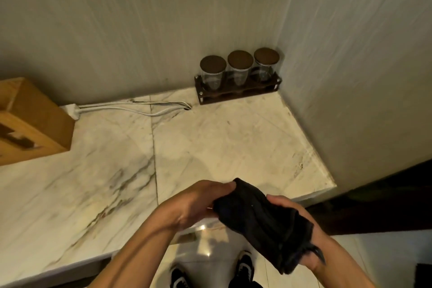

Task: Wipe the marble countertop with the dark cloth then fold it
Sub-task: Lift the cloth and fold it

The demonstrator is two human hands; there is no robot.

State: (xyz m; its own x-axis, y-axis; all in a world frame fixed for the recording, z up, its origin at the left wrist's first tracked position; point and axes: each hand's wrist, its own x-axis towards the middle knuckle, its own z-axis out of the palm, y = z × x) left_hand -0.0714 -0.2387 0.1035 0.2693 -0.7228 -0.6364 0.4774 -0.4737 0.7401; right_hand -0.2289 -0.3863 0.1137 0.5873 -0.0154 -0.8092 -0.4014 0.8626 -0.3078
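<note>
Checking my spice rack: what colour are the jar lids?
Dark brown lids on all three jars, clearest in the head view.

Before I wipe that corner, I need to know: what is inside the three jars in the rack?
The three jars look clear and empty. The rack covers their bottoms, so anything lying there cannot be seen.

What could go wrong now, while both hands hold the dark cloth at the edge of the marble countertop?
1. The dark cloth, bunched between the left hand and right hand, hangs partly past the marble countertop edge; it may drop to the floor.
2. Wiping toward the corner may bump the three glass jars or snag the white cables.
</note>
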